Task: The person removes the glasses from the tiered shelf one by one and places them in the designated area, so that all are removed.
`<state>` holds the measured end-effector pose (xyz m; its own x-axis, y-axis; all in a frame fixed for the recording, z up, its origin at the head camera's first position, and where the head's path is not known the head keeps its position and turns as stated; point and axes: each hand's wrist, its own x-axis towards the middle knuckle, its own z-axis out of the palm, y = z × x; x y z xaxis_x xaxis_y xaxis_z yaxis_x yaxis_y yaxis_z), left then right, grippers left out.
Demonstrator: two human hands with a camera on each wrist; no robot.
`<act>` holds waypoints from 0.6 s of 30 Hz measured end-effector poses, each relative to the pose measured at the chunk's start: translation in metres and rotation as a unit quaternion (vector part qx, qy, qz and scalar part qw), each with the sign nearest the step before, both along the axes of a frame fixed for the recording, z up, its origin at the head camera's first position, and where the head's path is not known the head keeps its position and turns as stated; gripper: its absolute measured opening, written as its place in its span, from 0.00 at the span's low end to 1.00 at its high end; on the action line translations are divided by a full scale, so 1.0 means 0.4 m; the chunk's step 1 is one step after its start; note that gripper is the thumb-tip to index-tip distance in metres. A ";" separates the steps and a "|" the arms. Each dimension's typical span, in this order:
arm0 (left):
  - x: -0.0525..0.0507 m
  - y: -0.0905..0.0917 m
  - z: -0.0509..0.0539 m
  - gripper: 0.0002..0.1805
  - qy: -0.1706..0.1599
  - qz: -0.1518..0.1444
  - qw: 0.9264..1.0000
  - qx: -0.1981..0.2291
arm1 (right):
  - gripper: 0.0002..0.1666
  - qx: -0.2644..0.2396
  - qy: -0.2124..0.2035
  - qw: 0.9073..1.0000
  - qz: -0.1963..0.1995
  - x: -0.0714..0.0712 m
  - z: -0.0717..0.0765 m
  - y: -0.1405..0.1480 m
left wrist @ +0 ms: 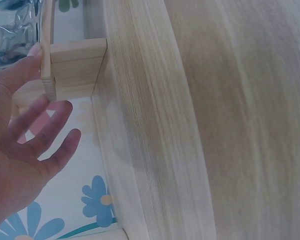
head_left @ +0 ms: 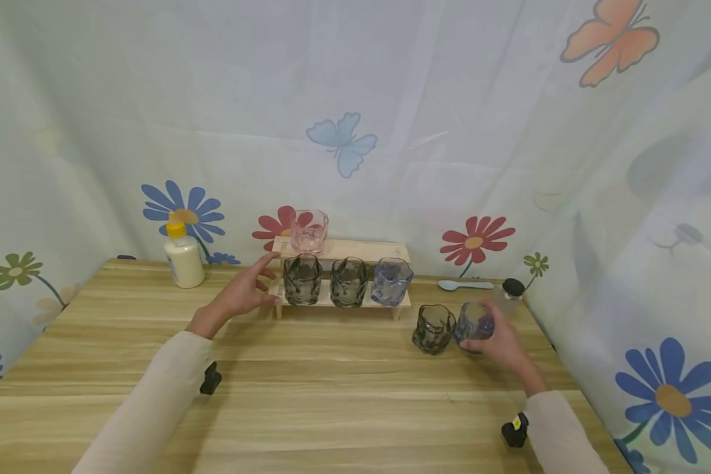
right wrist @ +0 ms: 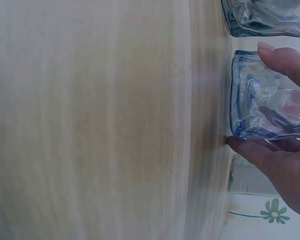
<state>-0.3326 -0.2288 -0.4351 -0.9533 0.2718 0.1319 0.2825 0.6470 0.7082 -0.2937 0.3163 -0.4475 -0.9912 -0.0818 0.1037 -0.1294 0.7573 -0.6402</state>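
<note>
A two-tier wooden rack [head_left: 364, 250] stands at the back of the table. A pink glass [head_left: 309, 232] sits on its upper tier. On the lower tier stand two dark glasses [head_left: 302, 280] [head_left: 348, 283] and a blue glass [head_left: 392, 282]. My left hand [head_left: 245, 291] is at the rack's left end, fingers spread and slightly bent, its thumb touching the lower shelf [left wrist: 47, 60]. With thumb and fingers my right hand [head_left: 500, 339] grips another blue glass [right wrist: 267, 95], upright at the table's right. Just left of it stands a dark glass [head_left: 434, 329].
A cream bottle with a yellow cap [head_left: 185, 260] stands at the back left. Behind the right hand are a pale blue spoon [head_left: 467, 285] and a black-lidded clear jar [head_left: 512, 291]. Patterned curtain [head_left: 355, 164] encloses the back and sides of the wooden table [head_left: 332, 388].
</note>
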 end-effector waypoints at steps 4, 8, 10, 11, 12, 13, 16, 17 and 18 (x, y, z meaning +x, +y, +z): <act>-0.001 0.001 0.002 0.53 -0.001 0.002 1.000 -0.003 | 0.59 0.006 0.005 1.000 -0.001 0.001 -0.004 -0.001; -0.001 0.001 0.006 0.53 0.002 0.003 1.000 -0.003 | 0.59 0.006 0.001 1.000 0.002 0.001 -0.004 -0.003; -0.002 0.002 0.006 0.53 0.004 0.002 1.000 -0.002 | 0.60 0.004 -0.003 1.000 0.002 0.002 -0.005 -0.004; -0.001 0.002 0.005 0.53 0.004 0.002 1.000 -0.001 | 0.60 0.003 -0.005 1.000 0.002 0.002 -0.005 -0.004; -0.001 0.002 0.005 0.53 0.003 0.002 1.000 -0.001 | 0.60 0.003 -0.006 1.000 0.002 0.002 -0.006 -0.003; -0.001 0.002 0.004 0.53 0.002 0.002 1.000 -0.001 | 0.60 0.002 -0.006 1.000 0.002 0.003 -0.007 -0.003; 0.000 0.003 0.004 0.53 -0.001 0.004 1.000 -0.003 | 0.59 -0.001 -0.003 1.000 0.006 0.003 -0.010 -0.003; 0.001 0.004 0.004 0.53 -0.002 0.006 1.000 -0.004 | 0.59 -0.002 -0.002 1.000 0.008 0.003 -0.011 -0.002; 0.000 0.004 0.004 0.53 -0.003 0.007 1.000 -0.005 | 0.59 -0.003 -0.002 1.000 0.010 0.004 -0.011 -0.003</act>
